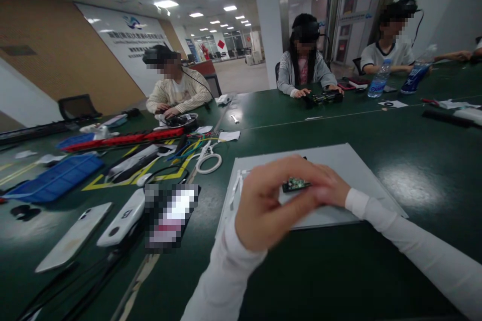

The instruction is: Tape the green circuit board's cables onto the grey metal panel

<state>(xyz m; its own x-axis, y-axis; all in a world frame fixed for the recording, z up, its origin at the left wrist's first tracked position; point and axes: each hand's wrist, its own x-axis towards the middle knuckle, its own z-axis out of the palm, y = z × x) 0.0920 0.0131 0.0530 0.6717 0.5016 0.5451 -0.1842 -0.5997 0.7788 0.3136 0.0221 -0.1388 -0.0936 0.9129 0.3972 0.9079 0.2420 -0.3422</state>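
Note:
My left hand is held up in front of me, thumb and fingertips brought together in a pinch. What lies between the tips, if anything, is hidden. Behind it is my right hand, its fingers mostly covered by the left one. Through the gap inside my left hand shows a small green circuit board with a dark edge. Whether my right hand touches it cannot be seen. Both hands are above a light grey flat panel on the dark green table. A white strip-like part is at the panel's left side.
To the left are a blurred-screen phone, a white power bank, a white phone, cables and a blue tray. A white ring-shaped object stands farther back. Several people sit across the table near water bottles.

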